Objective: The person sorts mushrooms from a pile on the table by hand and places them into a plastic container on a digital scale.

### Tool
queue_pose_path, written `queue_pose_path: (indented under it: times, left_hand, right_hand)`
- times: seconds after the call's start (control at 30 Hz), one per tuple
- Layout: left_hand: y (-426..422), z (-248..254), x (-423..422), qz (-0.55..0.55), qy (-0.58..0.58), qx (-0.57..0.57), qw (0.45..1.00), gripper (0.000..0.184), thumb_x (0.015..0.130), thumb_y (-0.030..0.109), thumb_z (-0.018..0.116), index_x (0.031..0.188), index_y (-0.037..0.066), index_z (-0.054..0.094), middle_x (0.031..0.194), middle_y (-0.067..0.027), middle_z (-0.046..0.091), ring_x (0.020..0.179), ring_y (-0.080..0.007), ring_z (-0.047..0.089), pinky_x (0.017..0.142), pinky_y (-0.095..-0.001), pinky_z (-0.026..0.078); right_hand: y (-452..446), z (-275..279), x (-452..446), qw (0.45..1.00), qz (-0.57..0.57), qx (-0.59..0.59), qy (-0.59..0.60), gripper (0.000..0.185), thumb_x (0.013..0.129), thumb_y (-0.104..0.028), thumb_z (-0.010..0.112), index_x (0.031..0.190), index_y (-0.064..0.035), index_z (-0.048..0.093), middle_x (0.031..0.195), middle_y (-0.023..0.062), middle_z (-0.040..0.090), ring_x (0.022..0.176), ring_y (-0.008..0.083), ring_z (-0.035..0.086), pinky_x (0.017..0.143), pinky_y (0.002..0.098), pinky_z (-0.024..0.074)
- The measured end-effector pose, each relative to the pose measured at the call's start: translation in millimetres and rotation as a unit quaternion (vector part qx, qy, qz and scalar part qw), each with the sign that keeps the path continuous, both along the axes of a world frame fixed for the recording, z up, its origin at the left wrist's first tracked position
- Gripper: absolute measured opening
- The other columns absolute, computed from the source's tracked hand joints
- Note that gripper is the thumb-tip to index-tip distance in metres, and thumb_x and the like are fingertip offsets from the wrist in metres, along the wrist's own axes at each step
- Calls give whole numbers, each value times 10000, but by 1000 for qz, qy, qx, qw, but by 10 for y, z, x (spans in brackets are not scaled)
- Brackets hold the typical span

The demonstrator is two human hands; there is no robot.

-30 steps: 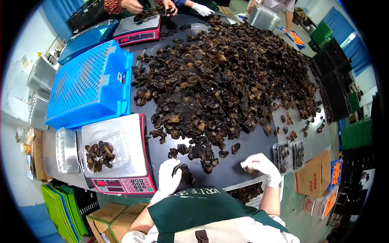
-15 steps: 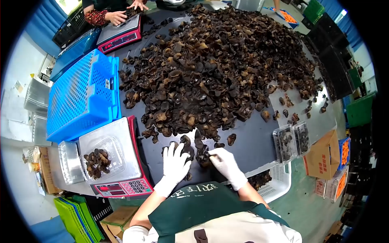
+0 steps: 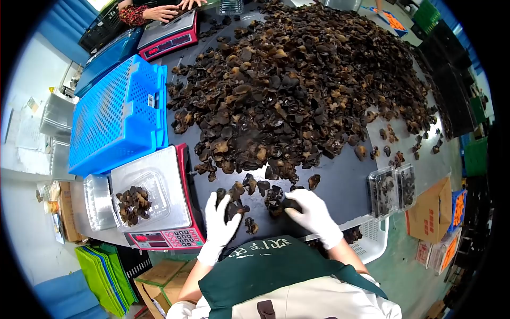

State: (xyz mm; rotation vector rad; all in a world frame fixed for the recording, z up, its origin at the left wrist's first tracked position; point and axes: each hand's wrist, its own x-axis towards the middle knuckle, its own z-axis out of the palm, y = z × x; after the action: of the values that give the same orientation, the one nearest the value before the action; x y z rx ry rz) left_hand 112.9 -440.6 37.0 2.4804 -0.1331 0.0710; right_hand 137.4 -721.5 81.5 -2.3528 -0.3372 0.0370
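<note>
A large heap of dark brown wood ear mushrooms covers much of the dark table. Several loose pieces lie between my gloved hands at the heap's near edge. My left hand has its fingers spread beside a few of these pieces, thumb apart. Opposite it, my right hand pinches a dark wood ear mushroom between thumb and fingers, next to a small clump. To the left, a clear plastic tray with mushrooms in it sits on a red-edged scale.
A blue perforated crate stands behind the scale, and stacked clear containers are at its left. Two filled clear boxes stand at the table's right edge, above a white basket. Another person's hands rest by a second scale.
The view has shifted, so the table's contents appear slightly further right. My hands have moved apart, my left fingers have spread, and loose mushrooms between them lie more scattered.
</note>
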Motion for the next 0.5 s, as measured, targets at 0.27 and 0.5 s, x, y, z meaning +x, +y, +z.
queue_pose_path:
  times: [0.27,0.5]
  left_hand:
    - [-143,-35,-207,-91,25,-102,990,371,790,57,619,1159,92,597,1288,-177,513,1138,-351,522,960,-391,433]
    - [-255,209,-18,5,34,-184,982,373,771,41,689,1133,23,601,998,-127,628,905,-250,633,826,-304,484]
  right_hand:
    - [458,-508,108,964,-68,226,123,321,830,-98,611,1141,-32,571,1030,101,640,902,216,628,781,309,509]
    - [60,-262,136,768,-151,486,390,387,921,-199,555,1255,-5,523,1117,88,603,952,157,596,717,288,533]
